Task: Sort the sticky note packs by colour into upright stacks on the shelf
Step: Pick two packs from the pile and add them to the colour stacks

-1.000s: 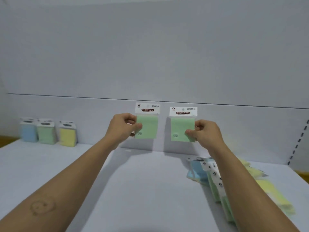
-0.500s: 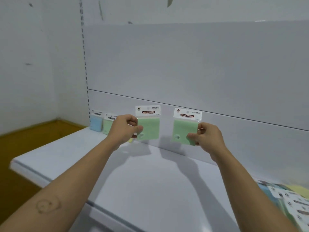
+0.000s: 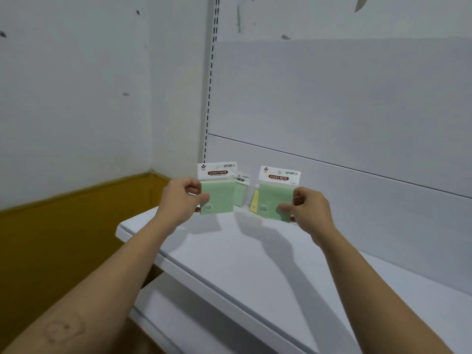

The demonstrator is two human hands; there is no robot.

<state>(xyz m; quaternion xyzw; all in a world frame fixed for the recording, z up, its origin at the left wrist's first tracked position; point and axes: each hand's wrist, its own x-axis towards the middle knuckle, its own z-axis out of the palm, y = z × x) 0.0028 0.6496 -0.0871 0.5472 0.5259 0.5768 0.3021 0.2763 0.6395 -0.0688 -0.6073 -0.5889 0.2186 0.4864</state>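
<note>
My left hand [image 3: 180, 200] pinches the left edge of a green sticky note pack [image 3: 218, 196] held upright above the white shelf [image 3: 255, 254]. A second green pack [image 3: 275, 200] is gripped at its right edge by my right hand [image 3: 307, 213]. Both packs have white header cards reading STICKY NOTE. Behind them, against the back panel, stand an upright green stack [image 3: 241, 191] and a yellow stack [image 3: 254, 204], both mostly hidden by the held packs. The blue stack is hidden.
The shelf's left end [image 3: 121, 229] lies just left of my left hand, with a yellow-brown floor [image 3: 63, 238] beyond and a lower shelf [image 3: 178, 315] beneath. A white wall [image 3: 76, 98] stands at the left. A grey back panel [image 3: 357, 111] rises behind the shelf.
The view has swung left and both hands carried their green packs toward the shelf's left end, now in front of the upright stacks. The loose pile at the right has left the view.
</note>
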